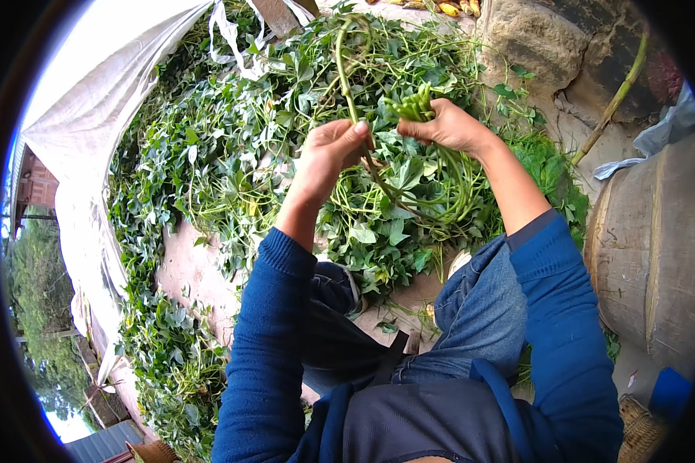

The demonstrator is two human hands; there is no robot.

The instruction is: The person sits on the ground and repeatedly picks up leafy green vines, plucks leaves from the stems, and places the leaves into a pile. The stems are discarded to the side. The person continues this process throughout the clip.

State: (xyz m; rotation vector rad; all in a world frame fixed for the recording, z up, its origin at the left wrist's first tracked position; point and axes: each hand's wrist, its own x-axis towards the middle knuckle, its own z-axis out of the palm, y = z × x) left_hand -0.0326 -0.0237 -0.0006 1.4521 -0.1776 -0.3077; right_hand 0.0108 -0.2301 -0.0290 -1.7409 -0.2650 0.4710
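My left hand pinches a long green vine stem between thumb and fingers. The stem's upper end curls over above the hand, and its lower part runs down to the right. In my right hand is a bundle of green stems, its cut-looking ends pointing up and left. The rest of the bundle bends down below the hand in a loop. Under both hands spreads a large heap of leafy green vines, covering much of the floor. Where the held stem ends below is hard to make out among the vines.
A large round wooden container stands at the right, near a finer-leaved green pile. Big stones and a leaning stalk are at the upper right. White sheeting hangs at the left. Yellow corn cobs lie at the top.
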